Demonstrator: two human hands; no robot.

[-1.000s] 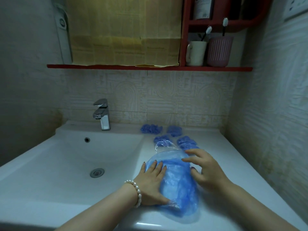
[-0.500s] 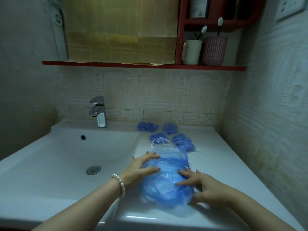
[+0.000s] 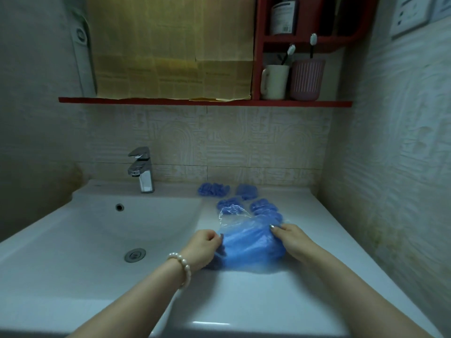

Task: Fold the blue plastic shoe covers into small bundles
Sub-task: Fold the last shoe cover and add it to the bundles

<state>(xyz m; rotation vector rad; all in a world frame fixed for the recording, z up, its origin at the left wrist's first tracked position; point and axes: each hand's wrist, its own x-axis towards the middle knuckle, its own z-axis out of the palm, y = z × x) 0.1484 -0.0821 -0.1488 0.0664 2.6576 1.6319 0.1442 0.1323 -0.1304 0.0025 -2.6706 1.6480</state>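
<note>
Between the fingers (image 3: 277,231) of both hands lies a shoe cover (image 3: 251,247) of thin, crinkled blue plastic film, half see-through and faintly shiny. Beyond the fingers, small bundles (image 3: 262,206) show the same puckered blue film. The table (image 3: 244,301) under them is smooth, glossy white ceramic. Left of the fingers stands a polished, mirror-bright metal faucet (image 3: 141,169). The wall tiles (image 3: 219,140) look matt and embossed.

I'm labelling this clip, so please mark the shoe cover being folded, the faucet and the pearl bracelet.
shoe cover being folded (image 3: 251,247): head view, middle of the blue plastic between the hands.
faucet (image 3: 142,170): head view, its chrome body.
pearl bracelet (image 3: 181,264): head view, beads on the left wrist.
</note>
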